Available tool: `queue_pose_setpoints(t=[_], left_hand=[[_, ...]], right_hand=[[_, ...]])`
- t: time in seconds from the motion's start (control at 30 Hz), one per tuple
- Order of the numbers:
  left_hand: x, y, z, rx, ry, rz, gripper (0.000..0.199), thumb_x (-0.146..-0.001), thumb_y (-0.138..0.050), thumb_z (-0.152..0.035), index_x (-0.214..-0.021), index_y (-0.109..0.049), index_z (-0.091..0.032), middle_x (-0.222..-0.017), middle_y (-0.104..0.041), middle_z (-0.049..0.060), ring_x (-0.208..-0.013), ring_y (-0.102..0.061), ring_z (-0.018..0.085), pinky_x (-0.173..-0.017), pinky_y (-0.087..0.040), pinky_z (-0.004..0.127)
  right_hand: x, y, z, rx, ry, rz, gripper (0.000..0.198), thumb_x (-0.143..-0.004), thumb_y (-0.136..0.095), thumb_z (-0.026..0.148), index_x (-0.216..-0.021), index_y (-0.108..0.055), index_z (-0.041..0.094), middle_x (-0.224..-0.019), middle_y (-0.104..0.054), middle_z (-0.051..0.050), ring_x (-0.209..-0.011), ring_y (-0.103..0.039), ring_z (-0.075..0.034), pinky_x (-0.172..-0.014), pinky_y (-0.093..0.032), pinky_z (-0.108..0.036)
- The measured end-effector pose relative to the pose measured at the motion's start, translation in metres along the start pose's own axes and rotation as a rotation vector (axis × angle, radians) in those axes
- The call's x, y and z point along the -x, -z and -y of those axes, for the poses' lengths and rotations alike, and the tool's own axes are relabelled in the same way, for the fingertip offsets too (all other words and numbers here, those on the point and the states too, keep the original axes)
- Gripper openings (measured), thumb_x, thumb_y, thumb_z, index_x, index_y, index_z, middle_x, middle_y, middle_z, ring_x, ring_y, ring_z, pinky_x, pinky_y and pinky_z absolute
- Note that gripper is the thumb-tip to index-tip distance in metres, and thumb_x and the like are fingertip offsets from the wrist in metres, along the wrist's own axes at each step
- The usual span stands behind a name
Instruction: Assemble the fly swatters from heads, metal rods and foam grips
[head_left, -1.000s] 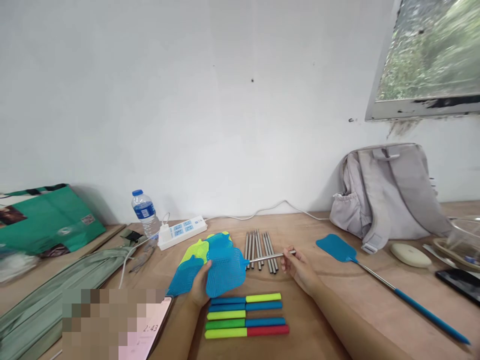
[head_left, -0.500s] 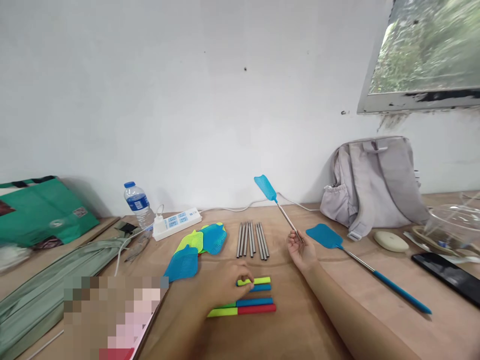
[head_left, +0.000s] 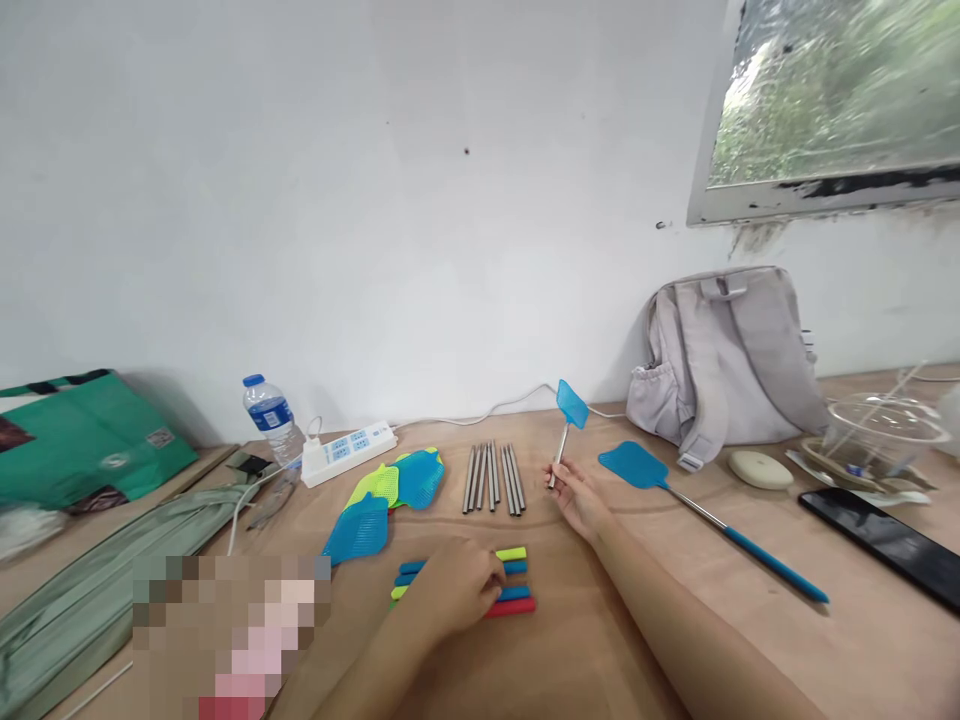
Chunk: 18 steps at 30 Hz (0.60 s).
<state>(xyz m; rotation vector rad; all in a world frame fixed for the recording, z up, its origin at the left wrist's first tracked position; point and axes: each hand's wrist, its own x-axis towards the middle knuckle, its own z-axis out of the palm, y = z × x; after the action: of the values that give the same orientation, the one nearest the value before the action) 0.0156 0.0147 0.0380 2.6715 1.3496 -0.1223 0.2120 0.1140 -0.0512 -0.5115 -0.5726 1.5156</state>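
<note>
My right hand (head_left: 576, 497) pinches the metal rod of a fly swatter with a blue head (head_left: 572, 404), held raised above the table. My left hand (head_left: 466, 582) lies over a group of coloured tube handles; its fingers are curled down, and what they grip is hidden. Of these handles, a yellow one (head_left: 512, 554), a red one (head_left: 516, 606) and a blue one (head_left: 516, 567) show beside the hand. Behind them lie several metal rods (head_left: 491, 480) in two groups. To the right rests a whole fly swatter (head_left: 634, 465) with a blue handle.
Loose blue swatter heads (head_left: 358, 528) and yellow ones (head_left: 375, 486) lie left of the rods. A power strip (head_left: 350, 453) and a water bottle (head_left: 271, 418) stand behind. A grey backpack (head_left: 727, 360), an oval cream case (head_left: 760, 469) and a phone (head_left: 877, 540) are on the right.
My left hand has moved from the yellow handle toward the lower handles. My right hand has turned the swatter, so its head now leans right. The view has shifted slightly right.
</note>
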Motion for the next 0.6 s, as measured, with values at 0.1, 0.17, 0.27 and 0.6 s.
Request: queue_pose_setpoints(t=[0.1, 0.17, 0.27, 0.6], left_hand=[[0.0002, -0.0001, 0.0009, -0.036, 0.015, -0.003, 0.024, -0.076, -0.045, -0.019, -0.084, -0.068, -0.022, -0.087, -0.066, 0.006, -0.076, -0.06, 0.021, -0.064, -0.043, 0.028], [0.0003, -0.0011, 0.0021, -0.052, 0.022, -0.004, 0.024, -0.077, -0.045, -0.021, -0.085, -0.068, -0.022, -0.087, -0.066, 0.006, -0.076, -0.06, 0.022, -0.064, -0.043, 0.03], [0.0005, -0.0036, 0.0042, -0.061, 0.015, 0.011, 0.022, -0.077, -0.046, -0.021, -0.082, -0.068, -0.022, -0.083, -0.067, 0.005, -0.075, -0.061, 0.021, -0.064, -0.043, 0.029], [-0.0014, -0.0064, 0.0067, -0.061, -0.007, 0.055, 0.018, -0.074, -0.05, -0.021, -0.082, -0.067, -0.022, -0.086, -0.066, 0.004, -0.078, -0.061, 0.022, -0.065, -0.045, 0.029]], right_hand=[[0.003, -0.0045, -0.0012, 0.051, -0.05, 0.031, 0.03, -0.056, -0.076, 0.018, -0.078, -0.057, 0.021, -0.069, -0.067, 0.002, -0.056, -0.06, -0.01, -0.053, -0.047, -0.021], [0.004, -0.0068, -0.0022, 0.079, -0.087, 0.043, 0.031, -0.055, -0.076, 0.018, -0.078, -0.055, 0.021, -0.068, -0.067, 0.001, -0.054, -0.059, -0.01, -0.052, -0.046, -0.021], [0.0042, -0.0087, -0.0035, 0.115, -0.142, 0.052, 0.029, -0.055, -0.074, 0.019, -0.075, -0.053, 0.02, -0.067, -0.068, 0.0, -0.053, -0.059, -0.011, -0.051, -0.044, -0.023], [0.0015, -0.0078, -0.0069, 0.205, -0.228, 0.039, 0.021, -0.055, -0.062, 0.018, -0.066, -0.044, 0.021, -0.059, -0.065, 0.002, -0.047, -0.054, -0.011, -0.046, -0.038, -0.022]])
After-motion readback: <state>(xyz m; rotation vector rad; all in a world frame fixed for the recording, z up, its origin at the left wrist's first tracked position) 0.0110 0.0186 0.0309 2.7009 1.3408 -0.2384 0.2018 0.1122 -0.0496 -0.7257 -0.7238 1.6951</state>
